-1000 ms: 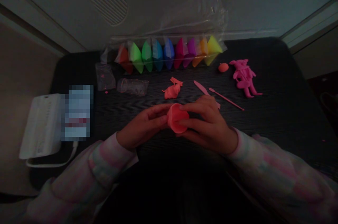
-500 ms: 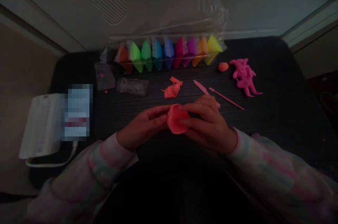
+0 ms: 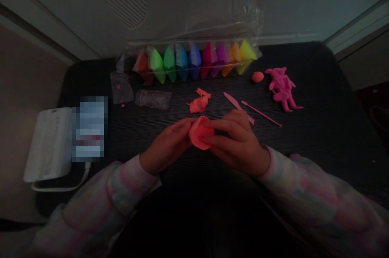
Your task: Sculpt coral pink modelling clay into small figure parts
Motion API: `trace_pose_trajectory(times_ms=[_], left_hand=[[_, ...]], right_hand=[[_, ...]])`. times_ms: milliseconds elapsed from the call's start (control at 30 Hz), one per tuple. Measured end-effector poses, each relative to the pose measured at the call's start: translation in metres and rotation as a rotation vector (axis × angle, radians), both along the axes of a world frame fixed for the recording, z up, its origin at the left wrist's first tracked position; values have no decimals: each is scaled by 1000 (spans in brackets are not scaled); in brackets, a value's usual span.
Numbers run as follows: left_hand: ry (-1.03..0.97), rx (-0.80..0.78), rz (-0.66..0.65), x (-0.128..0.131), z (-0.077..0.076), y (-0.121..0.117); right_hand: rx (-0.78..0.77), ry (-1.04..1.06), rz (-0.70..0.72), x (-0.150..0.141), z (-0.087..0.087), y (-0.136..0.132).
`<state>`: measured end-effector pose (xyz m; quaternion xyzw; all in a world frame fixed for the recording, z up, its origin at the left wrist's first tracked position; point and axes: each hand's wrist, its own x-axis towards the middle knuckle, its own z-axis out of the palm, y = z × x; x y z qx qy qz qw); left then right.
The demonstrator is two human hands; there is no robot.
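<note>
Between my hands is a coral-red piece of modelling clay (image 3: pixel 198 133), shaped like a hollow cup with its mouth facing me. My left hand (image 3: pixel 170 141) grips its left side, fingers partly hidden behind it. My right hand (image 3: pixel 240 140) pinches the right wall, two fingers inside the hollow and the others beneath. Just beyond lie ragged coral clay scraps (image 3: pixel 199 103). A pink clay knife (image 3: pixel 232 101) and a thin pink modelling stick (image 3: pixel 261 114) lie beyond my right hand.
Along the back stand several bright clay packets (image 3: pixel 182 63) in clear plastic. A small coral clay ball (image 3: pixel 257 77) and a pink clay figure (image 3: pixel 281 88) lie right. Clear plastic wrappers (image 3: pixel 153 99), a phone (image 3: pixel 91 128) and a cabled white power bank (image 3: pixel 50 144) are left.
The clay cup has shifted slightly left and up, and its rim is turned a little. My left fingers have moved up along its side. Both hands keep their hold.
</note>
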<state>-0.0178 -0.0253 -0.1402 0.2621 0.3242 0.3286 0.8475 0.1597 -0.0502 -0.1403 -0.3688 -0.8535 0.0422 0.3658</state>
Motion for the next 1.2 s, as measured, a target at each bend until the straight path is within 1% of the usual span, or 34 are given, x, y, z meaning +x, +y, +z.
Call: trace_pose_trajectory(times_ms=[67, 133, 233, 333, 400, 467, 533, 633, 767, 967, 1100, 1200], left_hand=[[-2, -46, 69, 6, 0, -2], [9, -129, 156, 14, 2, -4], [36, -228, 274, 23, 6, -7], [40, -268, 322, 26, 9, -7], [38, -281, 319, 25, 10, -6], [41, -293, 317, 24, 10, -4], [35, -312, 310, 22, 10, -3], [-15, -331, 286, 21, 10, -2], [-51, -363, 232, 22, 9, -4], [-16, -363, 201, 23, 7, -6], [-25, -337, 207, 20, 6, -6], [-59, -308, 181, 18, 5, -6]], right_hand=[[34, -13, -22, -5, 0, -1], [61, -55, -48, -11, 0, -3], [71, -135, -71, -20, 1, -6], [61, -182, -89, -24, 2, -9], [25, -210, -87, -25, 3, -10], [2, -190, -57, -25, 3, -10], [17, -92, -39, -23, 3, -9], [-3, 52, -84, -20, 4, -6], [-138, 179, -135, -16, 4, 0], [-285, 291, -84, -18, 4, 1], [-303, 326, -82, -17, 4, 0], [-297, 341, -97, -16, 4, -1]])
